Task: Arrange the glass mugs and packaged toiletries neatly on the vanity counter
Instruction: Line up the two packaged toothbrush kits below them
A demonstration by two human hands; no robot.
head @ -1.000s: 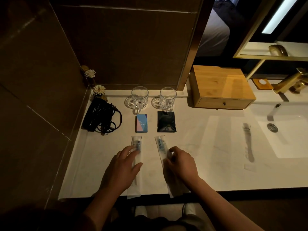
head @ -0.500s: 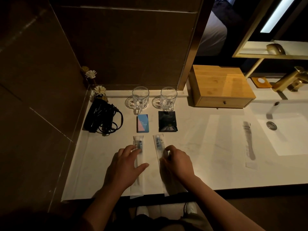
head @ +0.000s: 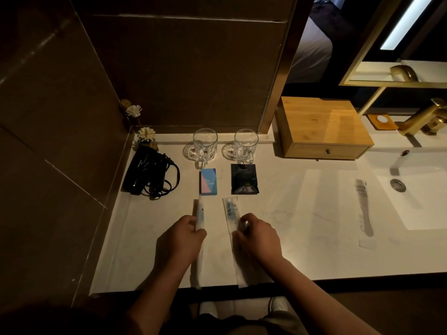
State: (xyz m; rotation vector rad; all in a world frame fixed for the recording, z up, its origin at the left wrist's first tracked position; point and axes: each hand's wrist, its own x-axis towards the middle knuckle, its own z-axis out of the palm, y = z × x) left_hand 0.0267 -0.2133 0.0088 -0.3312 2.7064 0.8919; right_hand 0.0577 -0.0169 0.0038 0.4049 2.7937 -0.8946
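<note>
Two glass mugs stand on coasters at the back of the white counter. In front of them lie a blue and pink box and a black sachet. My left hand grips the left toothbrush pack, tipped up on its edge. My right hand pinches the right toothbrush pack, which lies flat and slightly slanted. A third clear pack with a comb lies alone near the sink.
A black hair dryer with coiled cord sits at the counter's left end beside small flowers. A wooden drawer box stands at the back right. The sink basin and gold tap lie further right.
My left hand has closed around the left toothbrush pack and turned it up onto its edge. My right hand has kept its hold on the right pack, which has barely shifted.
</note>
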